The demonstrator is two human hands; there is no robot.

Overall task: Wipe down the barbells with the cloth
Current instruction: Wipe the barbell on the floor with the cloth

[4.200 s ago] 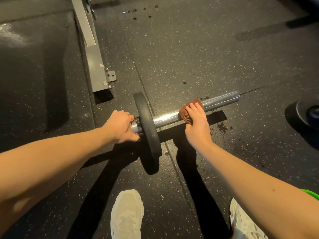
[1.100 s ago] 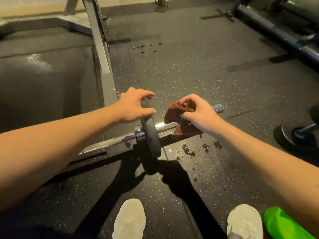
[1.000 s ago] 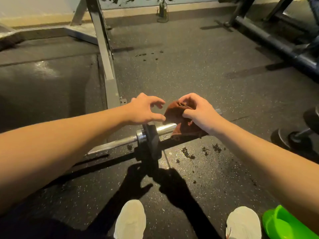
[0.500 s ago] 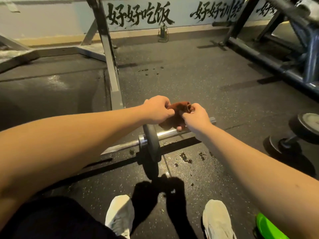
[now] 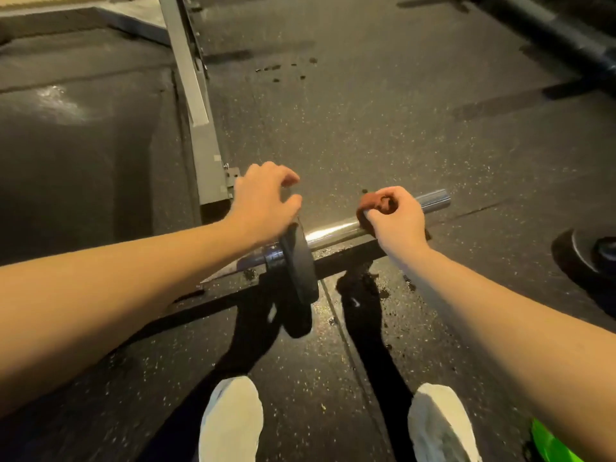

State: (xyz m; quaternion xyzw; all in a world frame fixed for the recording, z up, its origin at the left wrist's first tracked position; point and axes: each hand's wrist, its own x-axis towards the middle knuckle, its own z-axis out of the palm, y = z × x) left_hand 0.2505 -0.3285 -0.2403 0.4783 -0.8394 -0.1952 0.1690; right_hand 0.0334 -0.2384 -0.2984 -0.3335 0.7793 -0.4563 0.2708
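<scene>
Standing at the barbell [image 5: 333, 231], note your white shoes [image 5: 231, 418] nearest you on the dark rubber floor [image 5: 366, 128], with a green object [image 5: 550, 445] beside the right one. Just beyond the shoes the barbell lies on the floor, running left to right, with a black plate [image 5: 298, 261] mounted on it and the chrome sleeve [image 5: 433, 200] projecting to the right of the plate.

Your right hand [image 5: 396, 215] grips the rust-brown cloth [image 5: 370, 203], fingers curled tight round the bunched fabric, and holds it against the sleeve about midway between plate and bar end. Your left hand [image 5: 263, 201] is above the plate's top edge, fingers loosely curled and apart from the thumb, holding nothing; whether it touches the plate cannot be told.

Treat the bar as heavy, rigid steel that probably rolls on its plate; steady it at the plate or at the shaft left of it. Expect the polished sleeve to be slick. The cloth is soft and light: wrap it round the sleeve for full contact.

Beyond the hands a grey rack post [image 5: 196, 128] rises at left, and a dark bar [image 5: 560, 31] crosses the far right corner.
</scene>
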